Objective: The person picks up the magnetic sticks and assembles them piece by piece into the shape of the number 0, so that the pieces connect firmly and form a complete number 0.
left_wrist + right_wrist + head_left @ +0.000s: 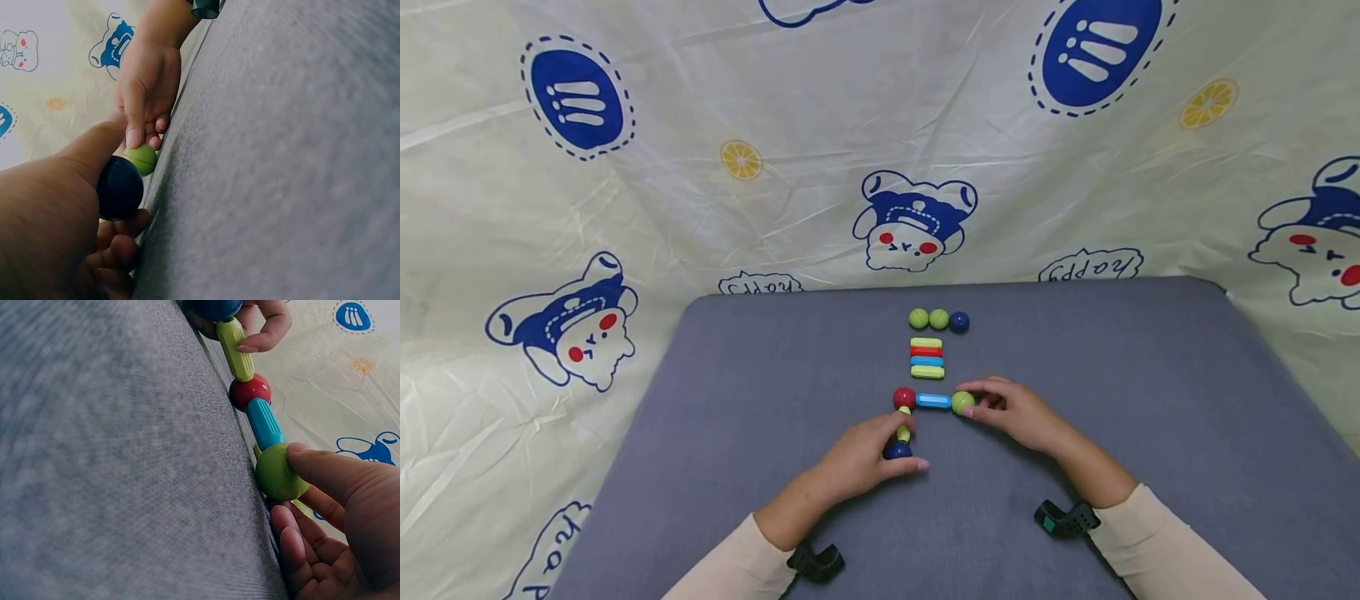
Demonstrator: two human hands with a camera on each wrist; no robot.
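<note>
I see the grey bench (737, 400) carrying an L-shaped chain of balls and rods. My left hand (857, 458) curls round the blue ball (897, 451) at the near end, just below the yellow rod (904, 429). My right hand (1015, 412) pinches the green ball (962, 402) at the far-right end, touching the blue rod (933, 401) that meets the red ball (904, 397).

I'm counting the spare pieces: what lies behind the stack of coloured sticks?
Behind the stack of sticks sit two green balls and a blue ball in a row. Nothing is covered there.
</note>
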